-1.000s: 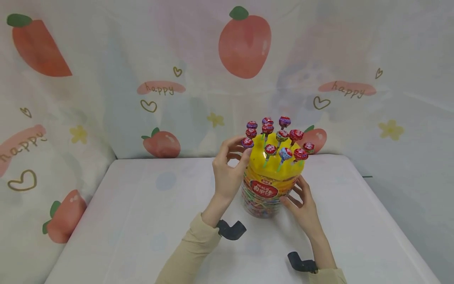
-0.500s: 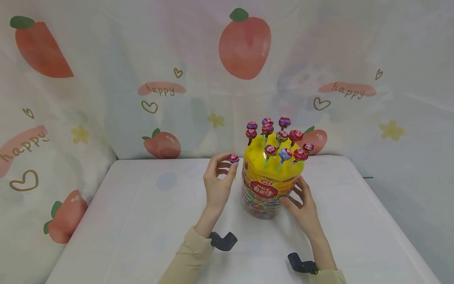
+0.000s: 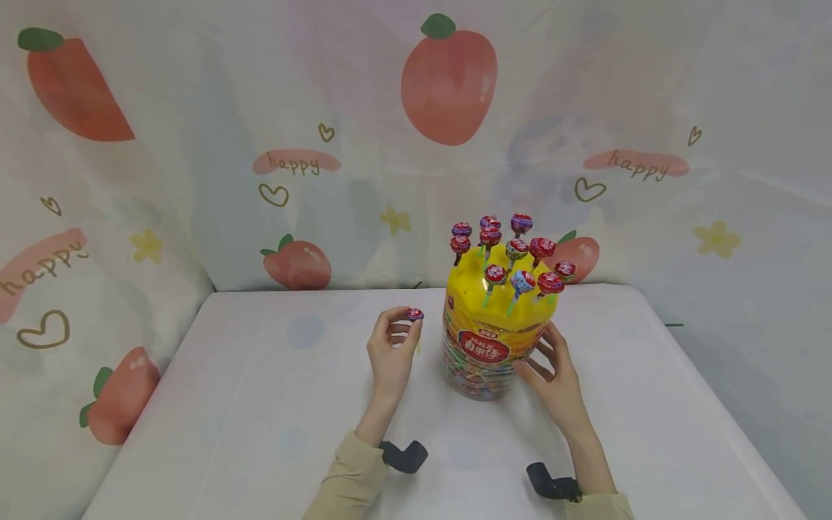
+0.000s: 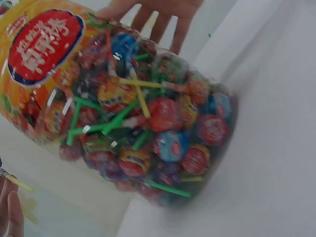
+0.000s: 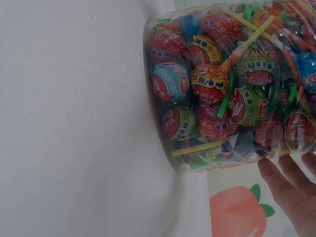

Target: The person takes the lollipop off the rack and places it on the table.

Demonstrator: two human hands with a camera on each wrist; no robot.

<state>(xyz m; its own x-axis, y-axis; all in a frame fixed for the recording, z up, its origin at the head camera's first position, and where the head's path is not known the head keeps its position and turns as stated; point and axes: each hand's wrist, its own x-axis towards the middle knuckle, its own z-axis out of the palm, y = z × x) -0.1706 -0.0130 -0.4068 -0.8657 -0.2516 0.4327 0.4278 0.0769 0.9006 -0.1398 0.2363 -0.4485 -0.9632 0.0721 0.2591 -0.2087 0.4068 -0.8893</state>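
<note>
A clear jar packed with wrapped lollipops stands upright on the white table. Several lollipops stick up out of its yellow top. To the left of the jar and apart from it, my left hand pinches one lollipop between thumb and fingers, its wrapped head up. The yellow stick of that lollipop shows at the lower left of the left wrist view. On the jar's right side, my right hand rests its thumb and extended fingers against the wall.
A fabric backdrop printed with fruit and "happy" rises behind the table. Both wrists carry a black curved piece, the left one over the table and the right one near its front.
My left hand has pulled a lollipop from the left edge of the yellow top and carried it left and lower. My right hand and the jar have stayed put.
</note>
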